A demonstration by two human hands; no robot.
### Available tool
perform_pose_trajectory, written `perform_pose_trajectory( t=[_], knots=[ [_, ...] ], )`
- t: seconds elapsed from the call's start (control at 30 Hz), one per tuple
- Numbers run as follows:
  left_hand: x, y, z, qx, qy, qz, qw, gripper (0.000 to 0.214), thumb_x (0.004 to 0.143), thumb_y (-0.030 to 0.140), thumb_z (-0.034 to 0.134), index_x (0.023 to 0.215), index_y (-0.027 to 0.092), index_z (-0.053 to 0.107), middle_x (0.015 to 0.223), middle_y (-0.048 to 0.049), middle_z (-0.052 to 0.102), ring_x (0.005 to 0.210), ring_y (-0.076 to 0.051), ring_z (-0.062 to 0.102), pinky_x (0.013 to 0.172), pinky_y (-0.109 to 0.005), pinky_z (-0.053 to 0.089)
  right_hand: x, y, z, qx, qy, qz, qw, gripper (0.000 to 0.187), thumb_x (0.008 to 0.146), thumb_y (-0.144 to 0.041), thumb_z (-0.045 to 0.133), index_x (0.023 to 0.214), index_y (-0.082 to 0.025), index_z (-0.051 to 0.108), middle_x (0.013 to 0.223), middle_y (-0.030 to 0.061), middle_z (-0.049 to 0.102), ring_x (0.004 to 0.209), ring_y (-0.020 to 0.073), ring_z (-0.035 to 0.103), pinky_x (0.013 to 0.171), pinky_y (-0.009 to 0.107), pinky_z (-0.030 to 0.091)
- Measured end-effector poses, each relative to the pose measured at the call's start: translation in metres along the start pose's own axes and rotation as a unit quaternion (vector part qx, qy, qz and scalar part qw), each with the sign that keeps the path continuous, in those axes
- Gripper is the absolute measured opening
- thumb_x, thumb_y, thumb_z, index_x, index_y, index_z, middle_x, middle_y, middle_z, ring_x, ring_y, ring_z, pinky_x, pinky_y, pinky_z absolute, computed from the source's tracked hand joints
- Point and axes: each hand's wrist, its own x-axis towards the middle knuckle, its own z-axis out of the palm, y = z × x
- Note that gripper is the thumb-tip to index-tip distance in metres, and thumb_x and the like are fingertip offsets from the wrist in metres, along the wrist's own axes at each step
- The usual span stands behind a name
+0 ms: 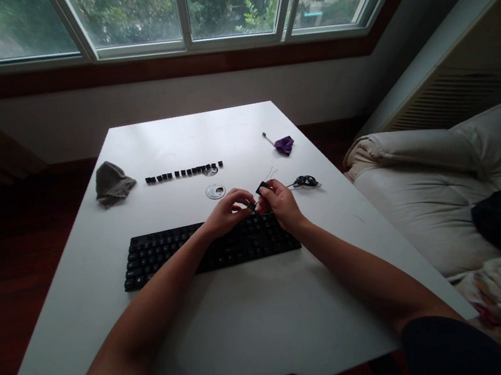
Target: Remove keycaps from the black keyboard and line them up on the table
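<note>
Both hands meet just above the far right part of the black keyboard [166, 260], which lies across the middle of the white desk [238, 338]. The right hand [281, 206] grips a small black tool [263, 186] in closed fingers; a thin wire loop sticks out of the tool toward 1 o'clock. The left hand [227, 212] has its fingers pinched shut on a small dark piece [252, 205], right beside the right hand's fingertips. The piece is too small to tell what it is.

From the hands, a round clear disc [215, 191] lies near at 11 o'clock. Farther the same way, a row of black keycaps [183, 173] runs left to right. A crumpled grey cloth [112, 182] sits at 10 o'clock, near the desk's left edge. A coiled black cable [305, 182] rests close by at 2 o'clock, and a purple item [284, 144] with a thin handle lies beyond it at 1 o'clock. A pale cushioned sofa [428, 208] stands off the desk at 3 o'clock.
</note>
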Motion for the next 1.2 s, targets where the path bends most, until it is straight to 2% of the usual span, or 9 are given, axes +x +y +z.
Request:
perform_pose_trajectory(
  t=[0.2,0.3,0.4,0.5,0.73,0.93,1.1,1.2],
  knots=[
    [0.002,-0.001,0.001,0.039,0.023,0.028,0.999,0.011,0.092,0.027,0.066,0.099,0.020,0.072,0.122,-0.0102,0.060,0.110,-0.020,0.062,0.085,-0.030,0.056,-0.001,0.000,-0.002,-0.084,0.010,-0.038,0.996,0.031,0.089,-0.050,0.068,0.097,-0.024,0.053,0.068,-0.0044,0.066,0.053,0.0151,0.065,0.050,0.027,0.057],
    [0.003,-0.001,0.000,0.069,0.036,0.044,0.996,0.010,0.093,0.025,0.065,0.093,0.019,0.073,0.118,-0.0098,0.061,0.105,-0.018,0.063,0.083,-0.030,0.056,-0.002,0.001,-0.001,-0.088,0.024,-0.035,0.995,0.034,0.087,-0.052,0.069,0.098,-0.024,0.052,0.068,-0.0044,0.066,0.053,0.0150,0.065,0.051,0.028,0.058],
    [0.002,-0.001,0.000,0.099,0.031,0.037,0.994,0.008,0.092,0.022,0.065,0.096,0.019,0.071,0.108,-0.0077,0.063,0.093,-0.015,0.065,0.078,-0.028,0.055,-0.001,0.002,0.000,-0.068,0.029,-0.014,0.997,0.035,0.085,-0.052,0.070,0.097,-0.024,0.052,0.067,-0.0044,0.066,0.052,0.0153,0.064,0.049,0.027,0.058],
    [0.001,-0.003,-0.001,0.125,0.026,0.030,0.991,0.015,0.090,0.019,0.065,0.104,0.019,0.070,0.105,-0.0065,0.065,0.084,-0.013,0.064,0.076,-0.028,0.054,0.000,0.003,0.000,-0.051,0.029,0.010,0.998,0.036,0.083,-0.051,0.071,0.095,-0.024,0.051,0.065,-0.0044,0.066,0.051,0.0155,0.064,0.048,0.027,0.057],
    [-0.001,-0.002,-0.002,0.219,0.007,0.045,0.975,0.024,0.090,0.017,0.065,0.112,0.023,0.071,0.102,-0.0041,0.066,0.082,-0.014,0.064,0.075,-0.028,0.051,0.002,0.002,-0.002,-0.030,0.023,0.037,0.999,0.036,0.081,-0.049,0.073,0.092,-0.024,0.050,0.062,-0.0054,0.064,0.049,0.0146,0.062,0.046,0.026,0.054],
    [-0.001,0.004,-0.002,0.273,0.000,0.066,0.960,0.022,0.092,0.018,0.063,0.112,0.024,0.072,0.103,-0.0048,0.067,0.084,-0.015,0.065,0.078,-0.029,0.051,0.000,-0.003,-0.005,-0.080,0.001,-0.007,0.997,0.030,0.087,-0.049,0.068,0.090,-0.023,0.053,0.063,-0.0044,0.064,0.049,0.0152,0.063,0.048,0.027,0.053],
    [0.002,0.005,-0.001,0.304,0.016,0.070,0.950,0.021,0.095,0.020,0.061,0.113,0.024,0.070,0.105,-0.0055,0.067,0.089,-0.017,0.064,0.080,-0.031,0.050,0.000,-0.011,-0.008,-0.138,0.017,-0.040,0.989,0.032,0.088,-0.052,0.067,0.089,-0.024,0.054,0.065,-0.0026,0.065,0.052,0.0167,0.064,0.050,0.028,0.054],
    [0.008,0.006,0.000,0.364,0.004,0.077,0.928,0.019,0.097,0.022,0.060,0.112,0.024,0.070,0.106,-0.0062,0.068,0.093,-0.019,0.063,0.083,-0.033,0.048,0.002,-0.011,-0.011,-0.155,0.024,-0.051,0.986,0.031,0.088,-0.052,0.067,0.090,-0.024,0.054,0.065,-0.0022,0.066,0.053,0.0175,0.065,0.050,0.029,0.054]
  ],
)
